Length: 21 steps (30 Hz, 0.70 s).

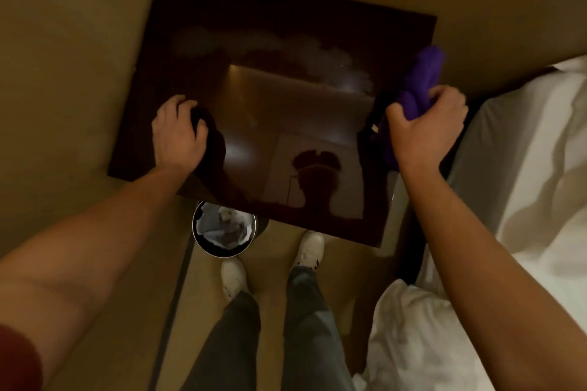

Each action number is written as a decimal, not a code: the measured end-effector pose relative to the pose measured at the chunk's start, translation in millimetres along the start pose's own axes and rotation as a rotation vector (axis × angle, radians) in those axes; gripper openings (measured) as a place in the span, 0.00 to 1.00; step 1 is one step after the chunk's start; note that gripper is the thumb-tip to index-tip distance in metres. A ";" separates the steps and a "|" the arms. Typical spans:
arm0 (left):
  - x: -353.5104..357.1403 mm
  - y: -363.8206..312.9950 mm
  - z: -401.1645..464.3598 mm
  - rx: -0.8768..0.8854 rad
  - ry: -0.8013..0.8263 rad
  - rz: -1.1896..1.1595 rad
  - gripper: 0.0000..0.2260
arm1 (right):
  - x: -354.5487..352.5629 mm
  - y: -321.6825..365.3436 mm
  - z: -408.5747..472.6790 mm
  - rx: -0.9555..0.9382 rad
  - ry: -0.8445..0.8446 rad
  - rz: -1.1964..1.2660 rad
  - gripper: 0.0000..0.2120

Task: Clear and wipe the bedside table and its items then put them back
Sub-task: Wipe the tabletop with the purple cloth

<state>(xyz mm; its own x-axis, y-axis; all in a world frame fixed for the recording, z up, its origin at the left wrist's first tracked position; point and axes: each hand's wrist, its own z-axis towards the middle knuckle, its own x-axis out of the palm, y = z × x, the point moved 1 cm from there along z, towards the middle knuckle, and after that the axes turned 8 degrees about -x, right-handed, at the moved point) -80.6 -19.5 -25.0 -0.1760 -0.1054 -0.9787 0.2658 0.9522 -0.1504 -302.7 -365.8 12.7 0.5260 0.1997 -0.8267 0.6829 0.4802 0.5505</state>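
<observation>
**Bare bench top, cloth lifted at the bed side**

Dim warm light fills a corner where the dark glossy bench (270, 51) stands between a beige wall and a white-sheeted bed (524, 143). Its top carries no items in view; a pale smeared haze crosses the far half, and the near half mirrors the person overhead. Below the front edge sits a small round waste bin (222, 228) lined with crumpled paper, just beside the person's two white shoes.

The right hand (425, 124) grips a bunched purple cloth (422, 79), fingers curled round it, at the bench's right edge next to the bed. The cloth's long axis runs up and away from the fist, toward the far right corner. Whether it touches the surface cannot be told.

The left hand (178, 133) rests on the near left part of the top, fingers curled over something dark that cannot be made out.

Judging from this, the hazy patch lies forward and left of the cloth, so the right hand is nearer and would sweep leftward across it.
</observation>
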 end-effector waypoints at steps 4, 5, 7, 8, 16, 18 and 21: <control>6.3 15.7 11.3 -0.057 -0.018 0.009 0.24 | 28.9 11.6 3.7 -0.042 0.088 -0.035 0.27; 8.2 19.9 14.2 -0.069 -0.015 0.012 0.25 | 37.7 11.8 -0.5 -0.080 0.115 -0.045 0.27; 13.0 28.7 21.5 -0.073 -0.005 0.032 0.27 | 53.9 11.6 -11.8 -0.139 0.169 -0.071 0.29; 16.5 31.1 22.3 -0.064 0.002 0.044 0.27 | 59.1 9.0 -17.5 -0.147 0.194 -0.092 0.29; 37.4 42.7 23.4 -0.050 0.010 0.087 0.29 | 88.2 -3.3 -24.9 -0.170 0.229 -0.284 0.32; 41.2 41.4 21.4 -0.048 -0.012 0.091 0.29 | 91.7 -2.4 -22.4 -0.152 0.220 -0.311 0.33; 45.1 42.7 24.6 -0.052 -0.025 0.099 0.29 | 100.7 9.3 -15.4 -0.124 0.233 -0.340 0.34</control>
<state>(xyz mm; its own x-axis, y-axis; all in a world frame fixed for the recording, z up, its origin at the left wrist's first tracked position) -53.9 9.3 -79.0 -0.1279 -0.0167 -0.9916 0.2305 0.9720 -0.0461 -251.2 -328.0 -67.2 0.1432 0.1936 -0.9706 0.7242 0.6479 0.2361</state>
